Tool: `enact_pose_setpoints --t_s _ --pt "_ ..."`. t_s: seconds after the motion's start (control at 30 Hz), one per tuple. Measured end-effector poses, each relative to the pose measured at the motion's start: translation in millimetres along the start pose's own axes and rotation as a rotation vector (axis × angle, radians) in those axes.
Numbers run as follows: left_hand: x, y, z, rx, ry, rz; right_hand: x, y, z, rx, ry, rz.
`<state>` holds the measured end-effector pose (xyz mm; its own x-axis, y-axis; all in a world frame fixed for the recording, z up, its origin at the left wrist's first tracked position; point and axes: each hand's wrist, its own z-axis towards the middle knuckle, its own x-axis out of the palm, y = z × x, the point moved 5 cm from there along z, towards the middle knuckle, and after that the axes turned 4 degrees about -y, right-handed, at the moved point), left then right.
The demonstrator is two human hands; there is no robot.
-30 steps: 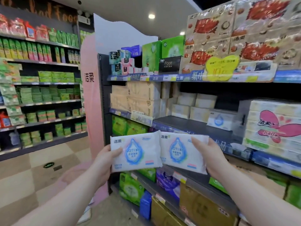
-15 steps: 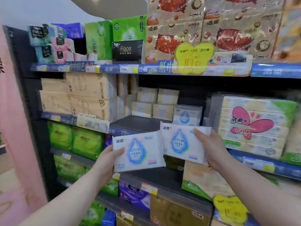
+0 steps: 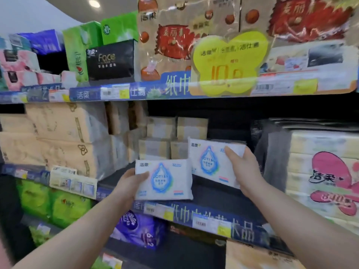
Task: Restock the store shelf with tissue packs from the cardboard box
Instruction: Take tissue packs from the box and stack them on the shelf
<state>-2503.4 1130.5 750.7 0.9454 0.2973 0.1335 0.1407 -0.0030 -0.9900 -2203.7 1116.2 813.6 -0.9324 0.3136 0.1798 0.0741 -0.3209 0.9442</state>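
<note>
A strip of grey ceiling (image 3: 116, 1) shows at the top left, with one round recessed light (image 3: 94, 3) glowing in it, and a pale flat surface (image 3: 29, 14) curves beneath it. A dark shelving unit (image 3: 213, 195) fills the rest, its tiers edged with blue price strips (image 3: 136, 93) bearing white and yellow labels. A yellow butterfly-shaped sign (image 3: 229, 63) hangs on the upper edge. The back panel (image 3: 223, 113) lies in shadow. A pink sliver (image 3: 2, 255) at the lower left may be an end panel
</note>
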Motion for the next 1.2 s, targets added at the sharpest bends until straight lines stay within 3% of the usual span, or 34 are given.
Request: enact_pose_setpoints --t_s 0.17,0.47,0.57,0.63,0.77,1.0,1.2 --pt "19.7 2.5 46.4 0.043 0.036 0.214 2.0 -14.9 25.8 -0.027 -0.058 -0.042" --pt "45.0 10.7 110.4 0.096 0.141 1.033 8.1 -27.9 52.9 0.022 -0.108 -0.125" --pt "70.0 -13.3 111.7 0.229 0.176 0.847 13.7 -29.0 56.2 0.055 -0.137 -0.121" --pt "99.9 -26.8 103.3 0.284 0.326 0.647 16.1 -30.4 57.8 0.067 -0.146 -0.107" --pt "150.6 -28.6 91.1 0.21 0.548 0.403 13.5 -35.5 60.3 0.096 -0.127 -0.13" --pt "185.2 -13.3 101.0 0.238 0.451 0.33 -12.2 -51.2 68.1 0.157 -0.283 -0.352" --pt "197.4 -9.2 104.3 0.283 0.434 0.362 -19.1 -56.2 85.1 0.128 -0.309 -0.757"
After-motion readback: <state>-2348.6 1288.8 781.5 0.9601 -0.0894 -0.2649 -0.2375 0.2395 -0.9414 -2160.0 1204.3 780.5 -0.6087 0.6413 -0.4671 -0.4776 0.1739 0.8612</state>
